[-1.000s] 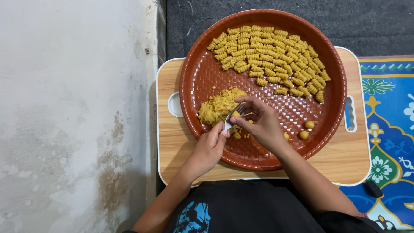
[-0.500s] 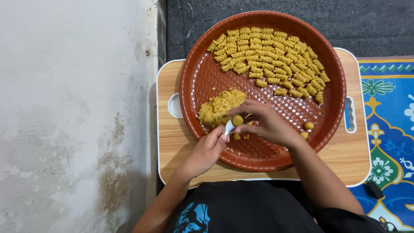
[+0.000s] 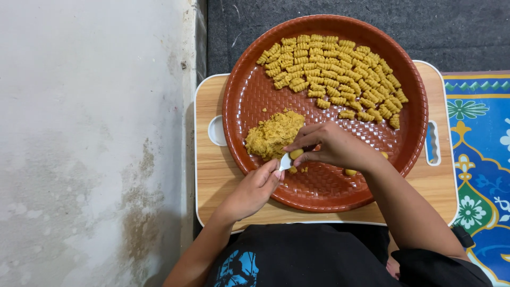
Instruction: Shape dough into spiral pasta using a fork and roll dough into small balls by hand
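Shifted a little leftward since half a second ago: right hand [image 3: 332,146], now lying over the near edge of the dough lump [image 3: 273,134], fingertips pressed together on a small yellow dough piece [image 3: 296,154]. Left hand [image 3: 255,188] curled around a small pale tool [image 3: 285,162], probably a spoon or fork handle, too hidden to tell, its tip touching the same piece. Both resting inside the round red-brown woven-pattern tray [image 3: 249,95], low and left of centre. Packed in rows across the tray's far half, ridged curled dough shapes [image 3: 334,74], well apart from the hands. Peeking out by the right wrist, two loose yellow balls [image 3: 350,172]. Underneath, a wooden lap table [image 3: 212,175] with white rim and cut-out handles, beside a stained pale wall [image 3: 90,143] and a blue patterned mat [image 3: 478,159].
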